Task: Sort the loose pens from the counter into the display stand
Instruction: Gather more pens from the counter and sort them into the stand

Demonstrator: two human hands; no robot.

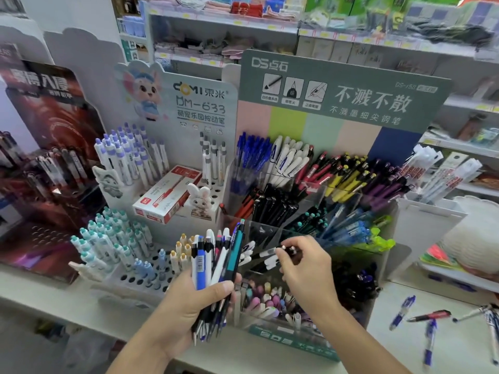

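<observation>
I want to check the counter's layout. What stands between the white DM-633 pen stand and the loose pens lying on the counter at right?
In the head view, the clear compartmented display stand, full of pens, stands between the DM-633 stand and the loose pens.

Open counter (405,354) to the right of the clear acrylic display stand (310,201), broken only by a few loose pens (421,317) lying there. Above the stand's front compartments, access crowded by the right hand (302,265) pinching a black-and-white pen (272,252) and, just left of the stand, by the left hand (197,306) gripping an upright bundle of pens (216,265). Left of the stand blocked by the white hole-rack pen display (140,276); behind it closed off by the green backboard (337,93); upper rows packed with slanting pens.
</observation>
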